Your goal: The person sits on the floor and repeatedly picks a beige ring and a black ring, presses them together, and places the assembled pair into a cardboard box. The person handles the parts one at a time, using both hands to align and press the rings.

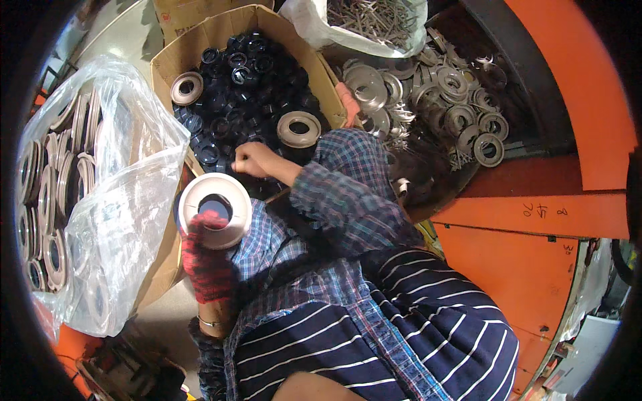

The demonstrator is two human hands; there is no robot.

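Note:
My left hand (204, 259), in a red and black knit glove, holds up a pale round flange ring (215, 208) with a dark part seated in its centre hole. My bare right hand (249, 160) reaches into an open cardboard box (221, 30) and rests with curled fingers on a heap of small black round parts (249, 80). Whether it grips one is hidden. Two more pale flange rings (299, 129) lie on the black parts, the second ring (186, 87) at the box's left side.
A clear plastic bag (127, 200) full of stacked flange rings stands at the left. At the top a white bag (374, 23) holds thin metal pieces. Loose metal rings (461, 107) are piled on a dark tray. An orange machine surface (535, 267) fills the right.

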